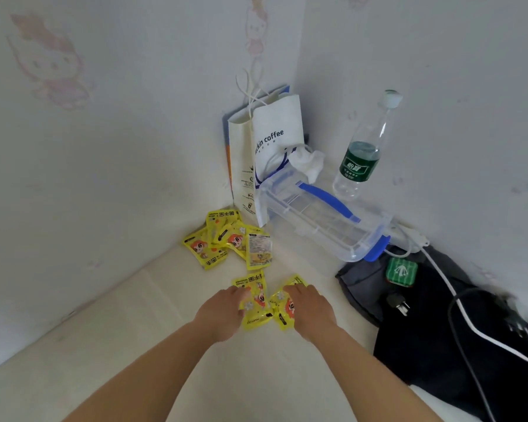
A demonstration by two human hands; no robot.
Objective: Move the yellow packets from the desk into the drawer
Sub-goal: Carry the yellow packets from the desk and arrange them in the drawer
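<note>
Both my hands are out over the cream counter (165, 330), side by side but not touching each other. My left hand (223, 312) lies on the left edge of one yellow packet (255, 303), and my right hand (310, 309) covers the right part of a second yellow packet (282, 306). The two packets overlap between my hands. My fingers touch them, but I cannot tell whether they are pinching or only resting.

Farther off, by the left wall, a loose pile of yellow packets (226, 242) lies on the counter. Just behind it in the corner stands a white coffee paper bag (269, 153). To its right are a clear plastic box with a blue handle (317, 220) and a water bottle (361, 153). A dark backpack (439, 330) lies at near right, with a white cable (457, 306) across it.
</note>
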